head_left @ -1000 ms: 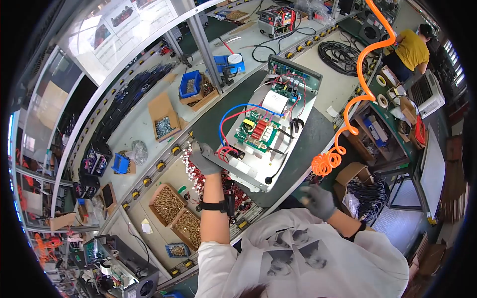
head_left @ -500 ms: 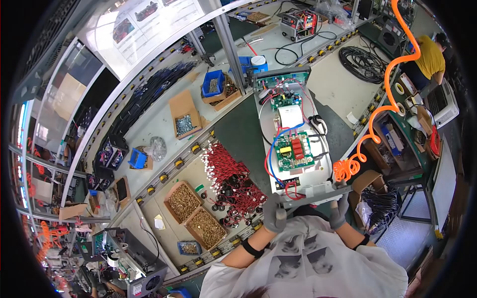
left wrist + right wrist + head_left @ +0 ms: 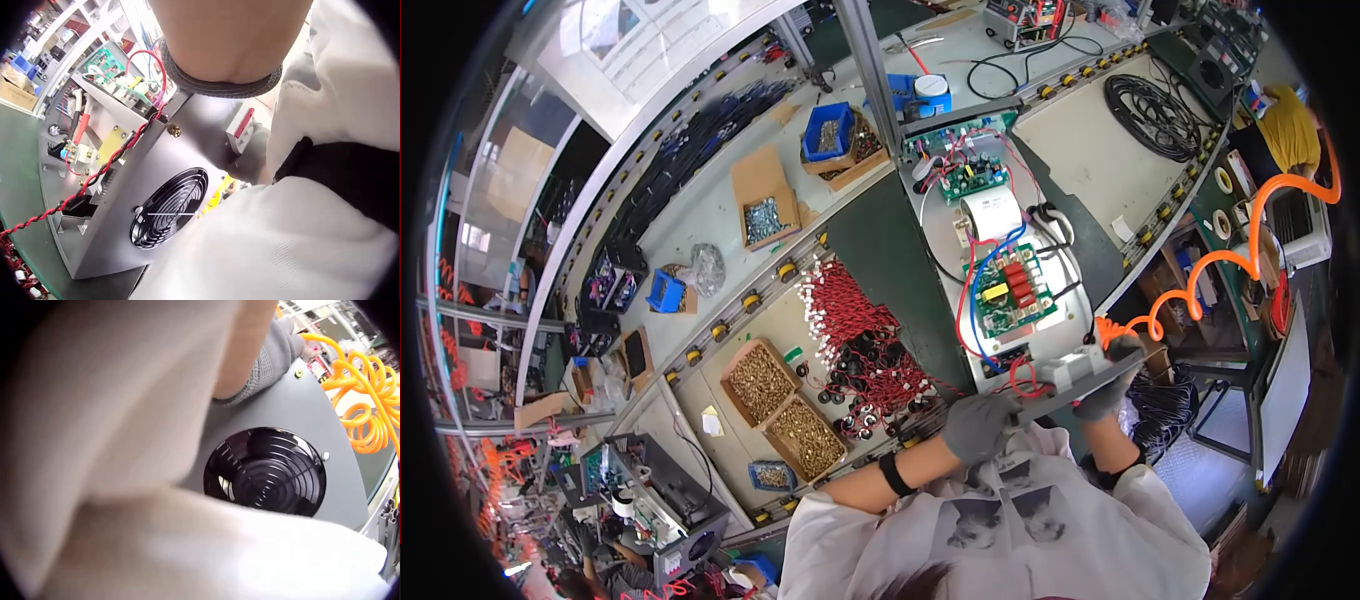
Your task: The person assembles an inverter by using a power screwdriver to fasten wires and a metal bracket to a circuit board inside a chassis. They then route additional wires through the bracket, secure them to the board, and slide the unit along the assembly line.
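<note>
Head view: I see an open chassis (image 3: 1072,302) on the desk (image 3: 880,240), right of centre; left hand (image 3: 980,428) and right hand (image 3: 1108,388) touch its near end panel (image 3: 1060,393); fingers partly hidden, closure cannot be told. Left wrist: fan grille (image 3: 172,209), lower centre. Right wrist: orange hose (image 3: 338,382), upper right.
</note>
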`<action>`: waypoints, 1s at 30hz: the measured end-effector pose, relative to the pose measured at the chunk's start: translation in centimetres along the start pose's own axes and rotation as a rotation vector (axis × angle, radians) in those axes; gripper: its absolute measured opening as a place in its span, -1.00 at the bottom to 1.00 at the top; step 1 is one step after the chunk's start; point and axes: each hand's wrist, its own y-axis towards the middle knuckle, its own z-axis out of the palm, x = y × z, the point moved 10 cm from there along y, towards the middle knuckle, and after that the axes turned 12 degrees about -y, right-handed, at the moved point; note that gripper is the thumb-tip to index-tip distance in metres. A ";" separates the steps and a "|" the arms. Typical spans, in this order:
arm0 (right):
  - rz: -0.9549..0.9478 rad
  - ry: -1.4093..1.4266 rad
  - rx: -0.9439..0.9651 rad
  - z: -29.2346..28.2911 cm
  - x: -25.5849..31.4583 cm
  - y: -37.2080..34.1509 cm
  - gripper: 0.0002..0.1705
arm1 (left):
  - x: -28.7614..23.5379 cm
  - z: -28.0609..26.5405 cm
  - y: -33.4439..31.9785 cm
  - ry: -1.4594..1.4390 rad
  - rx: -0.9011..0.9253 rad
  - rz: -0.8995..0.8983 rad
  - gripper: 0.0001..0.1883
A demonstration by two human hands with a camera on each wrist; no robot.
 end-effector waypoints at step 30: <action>-1.079 -1.473 0.058 13.3 6.3 -3.0 -0.42 | 16.1 -21.3 -38.1 0.503 -0.938 -1.063 -0.79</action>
